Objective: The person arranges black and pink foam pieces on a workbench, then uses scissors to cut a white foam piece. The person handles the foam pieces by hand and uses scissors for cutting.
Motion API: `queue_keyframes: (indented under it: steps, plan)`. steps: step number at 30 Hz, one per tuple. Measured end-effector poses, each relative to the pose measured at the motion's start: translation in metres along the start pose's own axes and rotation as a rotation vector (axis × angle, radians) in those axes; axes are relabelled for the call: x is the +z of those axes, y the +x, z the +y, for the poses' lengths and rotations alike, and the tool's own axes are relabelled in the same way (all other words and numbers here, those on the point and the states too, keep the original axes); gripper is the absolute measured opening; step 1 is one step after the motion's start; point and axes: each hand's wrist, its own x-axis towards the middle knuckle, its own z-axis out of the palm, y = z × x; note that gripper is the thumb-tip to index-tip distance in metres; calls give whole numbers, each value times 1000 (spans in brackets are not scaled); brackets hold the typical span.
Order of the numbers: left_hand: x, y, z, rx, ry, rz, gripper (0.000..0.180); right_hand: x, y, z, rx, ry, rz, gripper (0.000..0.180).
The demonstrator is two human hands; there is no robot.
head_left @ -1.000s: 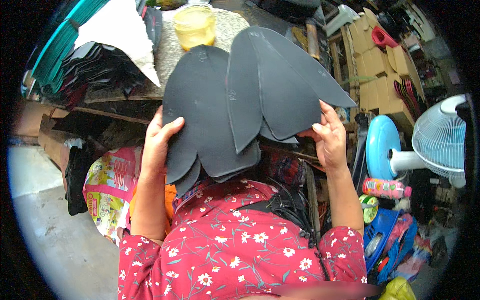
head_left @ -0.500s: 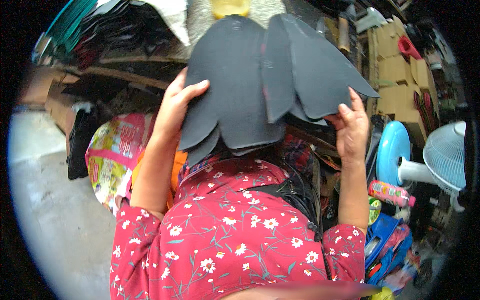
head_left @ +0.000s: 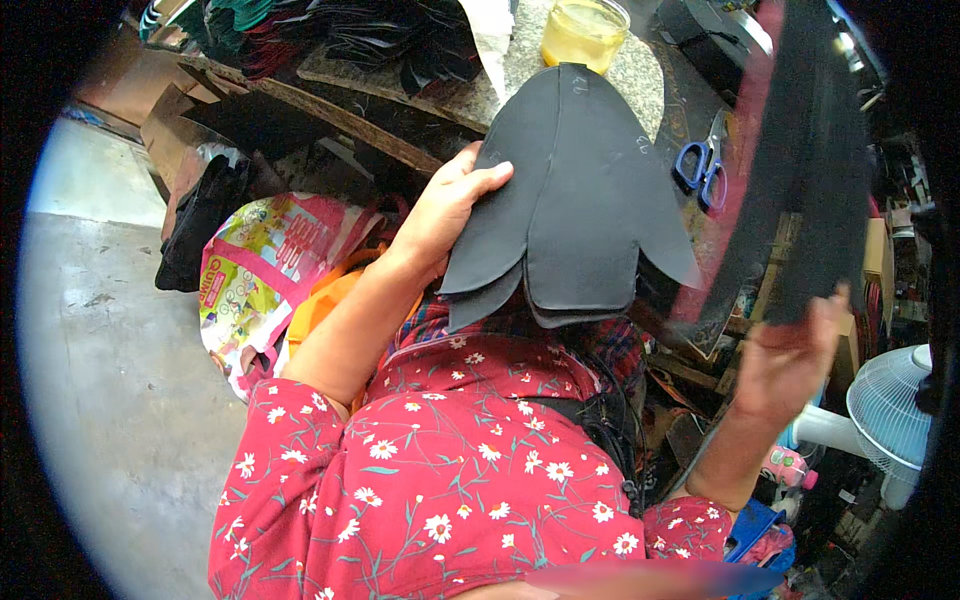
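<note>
A stack of black cut sheet panels (head_left: 585, 190), rounded at the top and with pointed side flaps, is in front of my chest. My left hand (head_left: 455, 200) grips its left edge, thumb on top and fingers underneath. To the right, my right hand (head_left: 785, 360) is raised at the lower end of another black panel (head_left: 800, 170) with a reddish edge. Motion smears that panel and the fingers, but they appear to pinch its end. Beyond the stack are a jar with yellow contents (head_left: 585, 35) and blue-handled scissors (head_left: 705, 170).
Piles of dark cut pieces (head_left: 400, 40) lie on the worktable (head_left: 370, 85) at the far left. A pink patterned bag (head_left: 270, 270) rests beside my left arm. At the right stand a fan (head_left: 890, 400) and a pink bottle (head_left: 788, 467).
My right hand has moved right and lifted a black panel away from the stack. The remaining stack has shifted right in my left hand. Scissors have come into view.
</note>
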Motion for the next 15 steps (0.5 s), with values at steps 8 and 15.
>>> queue_keyframes:
  steps: [8,15]
  plan:
    - [-2,-4,2,-28,-320,-280,52,11,-24,49,804,-313,-548,65]
    - [9,-14,5,163,74,-63,59,-21,5,27,218,-938,-454,46]
